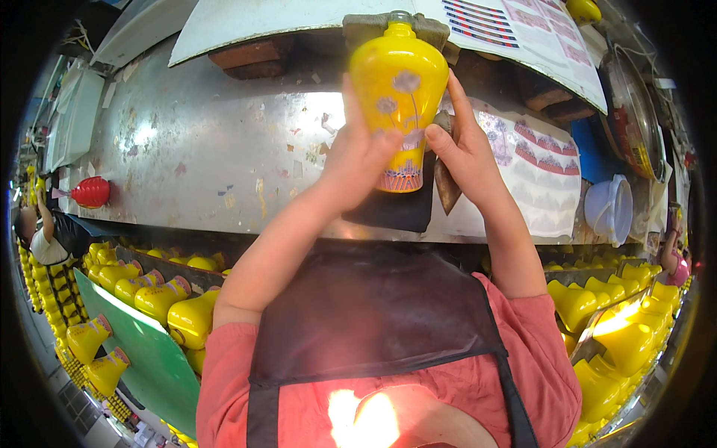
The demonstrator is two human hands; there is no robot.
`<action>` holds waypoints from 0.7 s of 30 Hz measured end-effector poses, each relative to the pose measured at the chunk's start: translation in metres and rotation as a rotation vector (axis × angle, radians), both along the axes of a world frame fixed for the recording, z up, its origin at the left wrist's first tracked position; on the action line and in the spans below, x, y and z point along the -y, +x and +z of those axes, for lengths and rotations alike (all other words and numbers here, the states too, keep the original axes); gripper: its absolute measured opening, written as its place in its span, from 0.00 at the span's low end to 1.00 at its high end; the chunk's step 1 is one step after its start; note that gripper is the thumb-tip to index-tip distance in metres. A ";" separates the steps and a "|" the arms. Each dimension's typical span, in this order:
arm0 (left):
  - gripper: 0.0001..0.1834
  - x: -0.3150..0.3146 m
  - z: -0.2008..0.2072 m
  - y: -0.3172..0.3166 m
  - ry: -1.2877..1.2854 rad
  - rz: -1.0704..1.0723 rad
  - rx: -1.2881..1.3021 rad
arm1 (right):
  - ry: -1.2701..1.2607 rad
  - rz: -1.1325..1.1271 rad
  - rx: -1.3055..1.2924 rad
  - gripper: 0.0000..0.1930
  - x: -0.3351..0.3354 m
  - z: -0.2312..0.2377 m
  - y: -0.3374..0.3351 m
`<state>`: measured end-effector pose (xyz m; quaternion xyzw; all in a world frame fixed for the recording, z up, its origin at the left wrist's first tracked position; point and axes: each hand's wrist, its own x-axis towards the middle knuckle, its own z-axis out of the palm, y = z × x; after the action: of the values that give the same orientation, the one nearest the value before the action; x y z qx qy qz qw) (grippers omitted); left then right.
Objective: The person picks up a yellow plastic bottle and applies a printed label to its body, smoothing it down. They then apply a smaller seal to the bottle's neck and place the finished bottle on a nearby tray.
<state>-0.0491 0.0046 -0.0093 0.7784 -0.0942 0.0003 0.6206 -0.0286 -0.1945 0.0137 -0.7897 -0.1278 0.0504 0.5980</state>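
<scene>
A glossy yellow vase with purple flower decals and a patterned band at its base is between my two hands. Its neck points away from me, above a grey-green cloth pad. My left hand is closed on the vase's left side, its thumb on the front near the flowers. From the right, my right hand grips the lower body, thumb on the decal and fingers along the side. Below that hand lies a brown pointed piece, partly hidden, by a black cloth.
The metal table has colored scraps on it. Decal sheets lie at right; a white board rests on bricks. A red object and a pale bucket flank the table. Yellow vases crowd both sides.
</scene>
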 end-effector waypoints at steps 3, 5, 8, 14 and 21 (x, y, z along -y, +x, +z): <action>0.59 0.003 0.004 -0.002 0.027 0.019 -0.028 | -0.285 -0.078 0.125 0.49 -0.004 0.003 -0.003; 0.61 0.005 0.005 -0.003 -0.005 0.034 -0.032 | -0.272 -0.100 0.089 0.49 -0.008 0.006 -0.003; 0.63 0.006 0.007 -0.003 0.024 0.043 -0.015 | -0.252 -0.103 0.073 0.48 -0.010 0.013 0.000; 0.62 0.009 0.020 -0.005 0.066 0.082 -0.043 | -0.463 -0.178 0.177 0.46 -0.009 0.041 0.008; 0.61 0.013 0.030 -0.012 0.116 0.134 -0.031 | -0.319 -0.222 0.103 0.26 -0.012 0.063 0.042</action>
<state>-0.0612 -0.0083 0.0206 0.8174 -0.0322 0.0243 0.5746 0.0129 -0.1829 0.0763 -0.8851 -0.0606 -0.0367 0.4599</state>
